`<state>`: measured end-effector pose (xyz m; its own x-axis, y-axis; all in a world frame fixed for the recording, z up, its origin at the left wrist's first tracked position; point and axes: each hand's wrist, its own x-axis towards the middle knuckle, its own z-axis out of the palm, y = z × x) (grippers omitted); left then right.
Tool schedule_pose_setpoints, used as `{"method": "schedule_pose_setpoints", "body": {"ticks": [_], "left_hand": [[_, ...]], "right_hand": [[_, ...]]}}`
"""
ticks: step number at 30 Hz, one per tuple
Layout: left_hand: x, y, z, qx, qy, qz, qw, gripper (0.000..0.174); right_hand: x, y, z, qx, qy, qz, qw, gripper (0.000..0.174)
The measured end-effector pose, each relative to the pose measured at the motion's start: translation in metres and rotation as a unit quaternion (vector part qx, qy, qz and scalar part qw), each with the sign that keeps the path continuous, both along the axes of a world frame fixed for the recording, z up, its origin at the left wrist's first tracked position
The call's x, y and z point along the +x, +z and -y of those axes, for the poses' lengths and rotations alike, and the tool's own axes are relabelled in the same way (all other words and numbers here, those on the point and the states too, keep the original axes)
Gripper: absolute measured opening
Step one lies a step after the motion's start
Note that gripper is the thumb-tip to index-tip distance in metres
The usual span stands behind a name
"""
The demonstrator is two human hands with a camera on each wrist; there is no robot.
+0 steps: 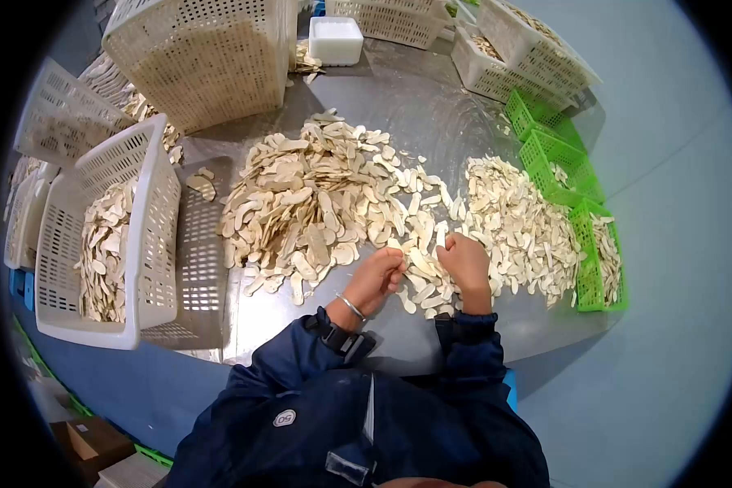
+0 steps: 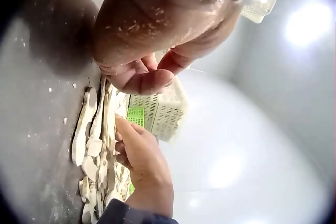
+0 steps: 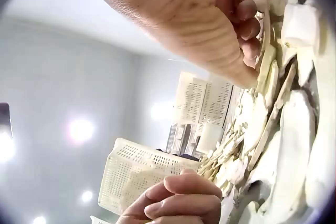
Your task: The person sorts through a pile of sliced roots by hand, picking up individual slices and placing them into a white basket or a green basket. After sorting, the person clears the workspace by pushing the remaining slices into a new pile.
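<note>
Pale, flat, elongated dried slices lie in a large heap [image 1: 301,203] in the middle of the metal table. A looser spread of slices [image 1: 431,268] runs between and around both hands. My left hand [image 1: 374,281] is over the near edge of the heap, its fingers curled in, with no slice showing between thumb and fingers in the left wrist view. The right hand [image 1: 465,264] is a little to its right, low over the slices. Its thumb and bent fingers pinch a pale slice [image 3: 268,69] at the pile's surface.
A second heap of smaller slices [image 1: 520,228] lies at right, beside several green baskets [image 1: 584,252]. At left stands a white perforated crate [image 1: 150,244] holding slices. A tall crate [image 1: 195,73], a small white tub [image 1: 336,41] and stacked crates [image 1: 537,57] stand along the back.
</note>
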<state>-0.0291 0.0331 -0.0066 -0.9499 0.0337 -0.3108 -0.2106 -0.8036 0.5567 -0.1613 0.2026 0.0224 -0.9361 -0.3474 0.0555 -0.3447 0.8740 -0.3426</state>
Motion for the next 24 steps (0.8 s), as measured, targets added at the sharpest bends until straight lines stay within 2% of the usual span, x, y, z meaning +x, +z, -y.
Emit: {"method": "schedule_pose_setpoints", "body": {"ticks": [4,5,8,11,15,16,21,24], "left_hand": [[0.0,-0.002,0.001,0.002,-0.006,-0.001,1.0,0.017],[0.0,-0.003,0.001,-0.001,-0.007,0.0,1.0,0.02],[0.001,0.011,-0.003,0.119,0.038,0.0,0.992,0.034],[0.0,0.008,0.001,0.151,0.01,-0.017,0.988,0.042],[-0.001,-0.001,0.005,0.197,-0.024,-0.036,0.979,0.03],[0.001,0.006,0.004,0.18,-0.009,-0.008,0.984,0.024],[-0.002,-0.017,0.012,0.2,-0.022,-0.026,0.979,0.024],[-0.002,-0.018,0.01,0.193,0.011,-0.018,0.981,0.027]], "right_hand": [[-0.001,0.008,-0.012,-0.09,0.0,0.044,0.995,0.022],[-0.002,0.006,-0.015,-0.152,0.03,0.099,0.983,0.021],[-0.004,0.006,-0.02,-0.299,0.122,0.245,0.914,0.025],[0.001,0.022,0.002,-0.2,0.082,0.138,0.967,0.025],[0.0,0.009,0.025,-0.03,0.041,0.008,0.999,0.03],[0.002,0.011,0.028,-0.026,0.027,0.011,0.999,0.031],[-0.009,-0.006,0.021,-0.031,0.022,-0.006,0.999,0.028],[-0.009,0.002,0.009,-0.134,0.032,0.055,0.989,0.025]]}}
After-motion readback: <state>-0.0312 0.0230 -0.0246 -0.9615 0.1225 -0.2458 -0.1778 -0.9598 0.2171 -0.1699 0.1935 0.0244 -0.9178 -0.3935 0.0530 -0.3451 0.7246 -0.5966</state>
